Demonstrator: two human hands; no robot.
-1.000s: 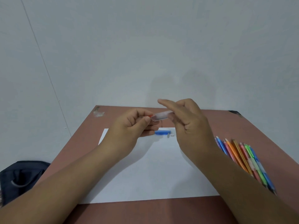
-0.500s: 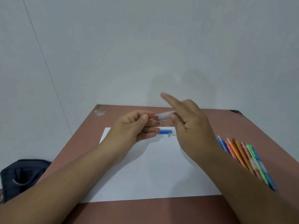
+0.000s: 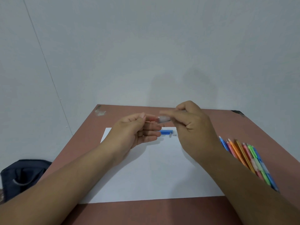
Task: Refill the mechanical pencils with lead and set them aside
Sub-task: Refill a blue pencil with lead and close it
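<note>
My right hand (image 3: 193, 127) grips a mechanical pencil (image 3: 164, 119) with a translucent grip and red body, held level above the white paper (image 3: 146, 172). Facing the pencil's end, my left hand (image 3: 138, 130) pinches something thin between thumb and forefinger, too small to make out. A blue lead case (image 3: 165, 132) lies on the paper behind my hands, with two small grey pieces (image 3: 172, 135) beside it. Several coloured mechanical pencils (image 3: 246, 159) lie in a bundle on the table at the right, partly hidden by my right forearm.
The brown table (image 3: 243, 127) stands against a plain white wall. A dark bag (image 3: 22, 176) sits on the floor at the lower left. A scuffed patch (image 3: 100, 112) marks the table's far left corner.
My right forefinger, pointing out before, has folded down over the pencil. My left thumb and forefinger have lifted slightly at the pencil's end. Both hands stay above the paper.
</note>
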